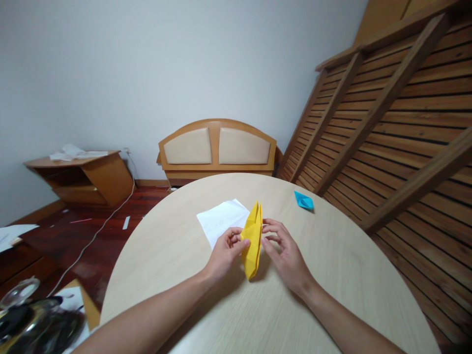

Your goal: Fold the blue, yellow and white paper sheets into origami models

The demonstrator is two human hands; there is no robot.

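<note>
A folded yellow paper (252,246), long and pointed at both ends, stands tilted above the table. My left hand (229,248) pinches its left side, with the thumb on the near face and the fingers curled at the edge. My right hand (283,250) is at the paper's right edge, its fingers slightly bent and apart; whether the fingertips touch the paper I cannot tell. Partly behind the yellow paper and my left hand lies a white sheet (221,219), flat on the table. Farther right, a small blue folded paper boat (304,200) rests near the table's far edge.
The round wooden table (169,246) fills the middle. A slatted wooden frame (368,132) leans along the right side. Beyond the table stands a padded headboard (217,145). At left are a low cabinet (99,179), a white cable (90,241) and a glass-like pot (40,319).
</note>
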